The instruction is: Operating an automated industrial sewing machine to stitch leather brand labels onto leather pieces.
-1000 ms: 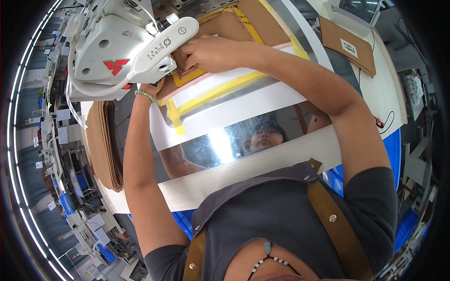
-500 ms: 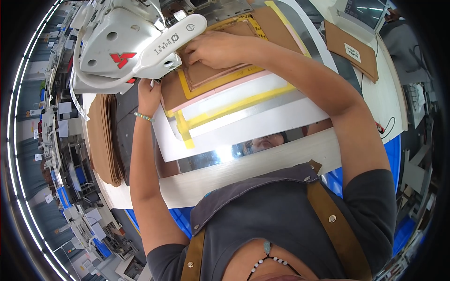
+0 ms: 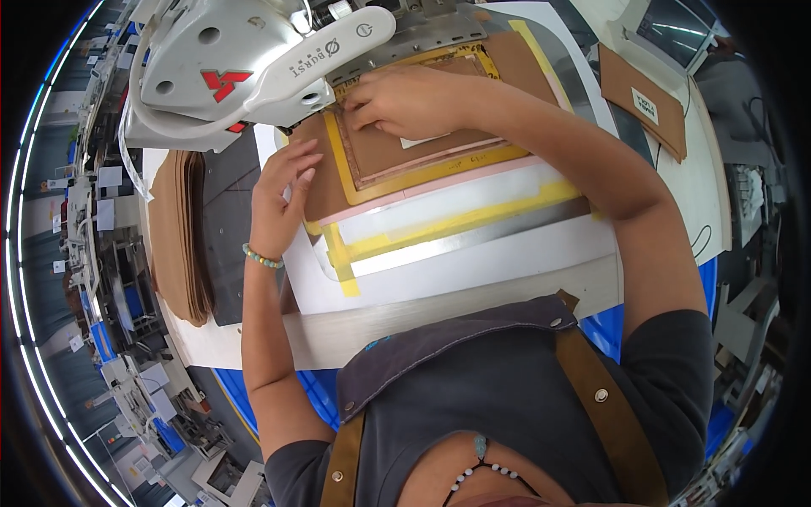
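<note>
My right hand (image 3: 410,101) rests with bent, slightly parted fingertips on a brown panel (image 3: 380,152) inside a yellow-edged template frame (image 3: 422,173). A white label (image 3: 422,142) lies partly under this hand. The hand grips nothing that I can see. My left hand (image 3: 283,190), with a beaded bracelet at the wrist, is open beside the frame's left edge. Its fingers are raised and apart, with nothing in them. Just above it, the white sewing machine head (image 3: 245,72) overhangs the template's far left corner and hides part of it.
At the left lies a stack of brown panels (image 3: 179,241) next to a dark plate (image 3: 232,228). More brown panels with a white label (image 3: 644,101) lie at the right, near a screen (image 3: 672,34). Yellow tape (image 3: 448,221) crosses the white template sheet (image 3: 473,275).
My left hand has drawn back from under the machine head toward me and opened. The template has shifted slightly toward me, and the white label now shows under my right hand.
</note>
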The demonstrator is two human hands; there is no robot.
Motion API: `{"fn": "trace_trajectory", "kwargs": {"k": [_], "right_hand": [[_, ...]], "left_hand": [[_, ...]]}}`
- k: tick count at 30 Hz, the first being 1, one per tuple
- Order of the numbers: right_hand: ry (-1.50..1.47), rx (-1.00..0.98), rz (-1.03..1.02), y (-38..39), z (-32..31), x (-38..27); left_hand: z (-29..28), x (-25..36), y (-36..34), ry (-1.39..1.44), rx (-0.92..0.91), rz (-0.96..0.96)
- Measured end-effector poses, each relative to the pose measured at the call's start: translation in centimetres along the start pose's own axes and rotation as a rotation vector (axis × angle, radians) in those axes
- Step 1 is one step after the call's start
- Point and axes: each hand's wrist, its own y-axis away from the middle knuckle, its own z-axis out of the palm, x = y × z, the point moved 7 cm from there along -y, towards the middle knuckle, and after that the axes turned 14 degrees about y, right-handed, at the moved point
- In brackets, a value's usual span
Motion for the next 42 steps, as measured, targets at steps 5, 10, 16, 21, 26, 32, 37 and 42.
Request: {"fn": "trace_trajectory", "kwargs": {"k": [5, 10, 16, 21, 26, 32, 37, 42], "right_hand": [[0.046, 0.04, -0.025, 0.7, 0.0, -1.1], [0.169, -0.108, 0.064, 5.5, -2.2, -0.3], [0.49, -0.245, 0.362, 13.9, -4.1, 1.7], [0.588, -0.037, 0.295, 14.2, -3.9, 0.9], [0.632, -0.006, 0.285, 13.0, -3.4, 1.3], [0.709, 0.008, 0.265, 11.9, -3.4, 0.3], [0.765, -0.044, 0.298, 10.7, -3.1, 0.2], [0.743, -0.076, 0.315, 10.1, -2.8, 0.8]], "left_hand": [[2.8, 2.9, -1.8, -0.055, -0.08, 0.113], [5.7, 4.0, -3.4, -0.215, -0.182, 0.234], [7.8, 3.0, -3.3, -0.454, -0.234, 0.262], [7.7, 2.6, -3.0, -0.499, -0.219, 0.256], [7.7, 2.5, -2.9, -0.497, -0.231, 0.259], [7.8, 2.6, -3.1, -0.526, -0.238, 0.253], [8.0, 2.7, -3.5, -0.615, -0.209, 0.299], [8.1, 2.5, -3.3, -0.587, -0.224, 0.279]]}}
